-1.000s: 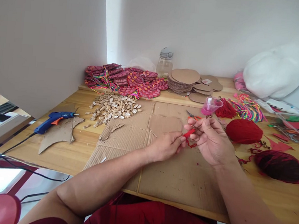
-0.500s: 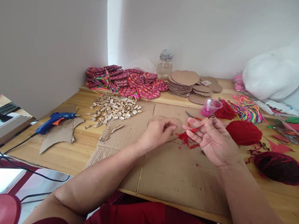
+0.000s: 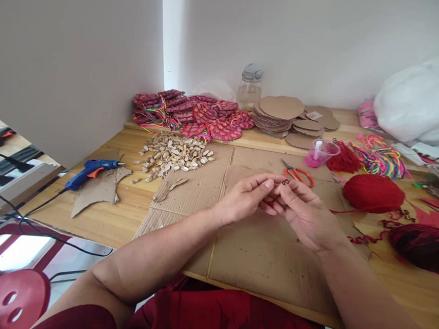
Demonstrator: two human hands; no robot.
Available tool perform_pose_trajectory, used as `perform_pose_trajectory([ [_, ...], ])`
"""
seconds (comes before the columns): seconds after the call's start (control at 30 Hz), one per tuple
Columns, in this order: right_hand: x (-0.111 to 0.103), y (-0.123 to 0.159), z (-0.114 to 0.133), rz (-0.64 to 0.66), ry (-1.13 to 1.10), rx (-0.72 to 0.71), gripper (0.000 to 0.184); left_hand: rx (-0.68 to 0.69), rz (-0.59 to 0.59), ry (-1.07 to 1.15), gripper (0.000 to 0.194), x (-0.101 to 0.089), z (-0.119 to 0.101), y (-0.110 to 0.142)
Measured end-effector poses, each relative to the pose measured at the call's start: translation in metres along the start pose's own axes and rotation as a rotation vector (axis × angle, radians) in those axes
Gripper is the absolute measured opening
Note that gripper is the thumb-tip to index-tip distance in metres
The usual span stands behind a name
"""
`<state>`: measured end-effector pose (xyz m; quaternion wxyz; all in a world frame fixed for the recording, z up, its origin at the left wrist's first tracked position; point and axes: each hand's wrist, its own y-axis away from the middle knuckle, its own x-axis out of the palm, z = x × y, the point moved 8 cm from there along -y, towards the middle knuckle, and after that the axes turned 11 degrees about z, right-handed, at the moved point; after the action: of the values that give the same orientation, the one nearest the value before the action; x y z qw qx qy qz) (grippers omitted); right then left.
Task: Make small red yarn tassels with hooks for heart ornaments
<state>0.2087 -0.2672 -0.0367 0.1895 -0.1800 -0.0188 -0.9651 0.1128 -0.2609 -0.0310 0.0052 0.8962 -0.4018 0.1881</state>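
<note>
Both hands meet above the cardboard sheet, fingertips close together. A small dark curled strand pokes up at the fingertips of my right hand, which is closed in a pinch. Thumb against fingers, my left hand is closed too; what it grips is hidden. A bit of red shows between the hands, too small to make out. Just behind them lie scissors with orange-red handles. To the right sit a bright red yarn ball and a dark red yarn ball.
Peanut shells are heaped at left, near a blue glue gun with its cable. Behind are decorated pink pieces, cardboard cutouts, a bottle, a pink cup, red tassels and multicoloured strands.
My left hand has moved right to meet my right hand. The red yarn strands that lay below them no longer show, and the scissors have come into fuller view.
</note>
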Motion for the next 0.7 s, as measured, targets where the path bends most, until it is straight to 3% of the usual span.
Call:
perform_pose_trajectory([
  [0.13, -0.017, 0.000, 0.010, -0.100, 0.091, -0.051, 0.020, -0.075, 0.047, -0.154, 0.042, 0.003, 0.006, -0.001],
  [0.33, -0.032, 0.002, 0.022, -0.196, 0.018, -0.112, 0.020, -0.184, 0.050, -0.507, 0.037, 0.000, 0.015, 0.001],
  [0.57, -0.032, 0.003, 0.030, -0.154, -0.013, -0.123, 0.020, -0.207, 0.117, -0.512, 0.037, 0.008, 0.023, 0.000],
  [0.7, -0.038, 0.005, 0.036, -0.203, 0.006, -0.177, 0.021, -0.231, 0.180, -0.485, 0.036, 0.011, 0.027, 0.000],
])
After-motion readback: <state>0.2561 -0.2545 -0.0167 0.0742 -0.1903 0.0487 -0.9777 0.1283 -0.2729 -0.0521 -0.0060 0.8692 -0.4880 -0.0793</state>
